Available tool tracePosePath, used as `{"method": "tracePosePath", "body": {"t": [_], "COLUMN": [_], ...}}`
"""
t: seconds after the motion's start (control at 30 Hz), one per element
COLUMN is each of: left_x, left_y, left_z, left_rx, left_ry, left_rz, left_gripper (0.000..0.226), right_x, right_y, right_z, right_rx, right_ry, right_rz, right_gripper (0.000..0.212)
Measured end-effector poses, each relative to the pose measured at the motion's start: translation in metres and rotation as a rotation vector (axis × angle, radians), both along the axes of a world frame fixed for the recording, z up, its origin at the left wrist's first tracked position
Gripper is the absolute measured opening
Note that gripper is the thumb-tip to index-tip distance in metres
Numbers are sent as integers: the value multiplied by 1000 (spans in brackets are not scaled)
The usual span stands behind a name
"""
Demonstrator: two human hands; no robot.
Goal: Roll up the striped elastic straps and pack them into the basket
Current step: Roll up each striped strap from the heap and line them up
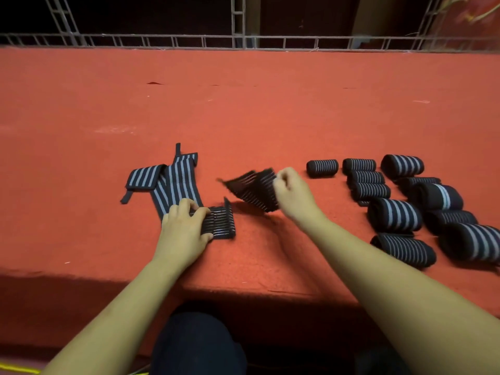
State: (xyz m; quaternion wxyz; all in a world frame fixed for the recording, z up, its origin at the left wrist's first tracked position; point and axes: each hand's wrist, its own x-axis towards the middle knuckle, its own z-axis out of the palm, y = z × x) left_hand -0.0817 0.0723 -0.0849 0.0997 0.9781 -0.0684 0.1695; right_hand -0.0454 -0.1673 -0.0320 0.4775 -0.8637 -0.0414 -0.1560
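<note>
The left hand (184, 234) presses down on the red table (243, 104), fingers and thumb curled round a folded thin-striped strap (220, 224) near the front edge. The right hand (292, 193) pinches the end of a lifted strap (253, 192), motion-blurred and clear of the surface; whether the two pieces join cannot be determined. Flat wide-striped straps (176, 175) lie just beyond the left hand, and the rolled straps (395, 215) are grouped at the right.

One wide-angle head-worn camera looks forward and down onto the red table (243, 104) from close above its near edge. The left hand (184, 231) and right hand (292, 190) sit mid-frame, and a metal railing (270, 41) along the table's far edge tops the view.
</note>
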Motion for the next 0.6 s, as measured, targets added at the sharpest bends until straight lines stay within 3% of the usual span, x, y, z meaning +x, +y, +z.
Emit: {"method": "tracePosePath", "body": {"t": [0.13,0.27,0.33,0.4,0.47,0.53,0.6], "left_x": [3,2,-4,-11,-15,-14,-15], "left_y": [-1,-25,-45,-67,-84,-93,-96], "left_z": [1,13,31,42,46,46,47], "left_rx": [28,-82,-281,-551,-816,-989,-1096], "left_ry": [20,-213,-91,205,408,429,432], "left_rz": [58,-119,-330,-511,-578,-565,-535], "left_gripper": [55,60,76,85,65,26,10], "right_x": [-15,-34,-40,-44,-46,-47,-46], "right_y": [-33,-53,-55,-53,-52,-53,-58], "right_z": [40,58,61,64,67,69,67], "right_rx": [268,424,450,515,581,590,565], "right_ry": [-28,124,203,255,275,274,281], "right_rz": [-104,38,125,192,225,228,211], "right_gripper": [20,21,22,23,22,16,9]}}
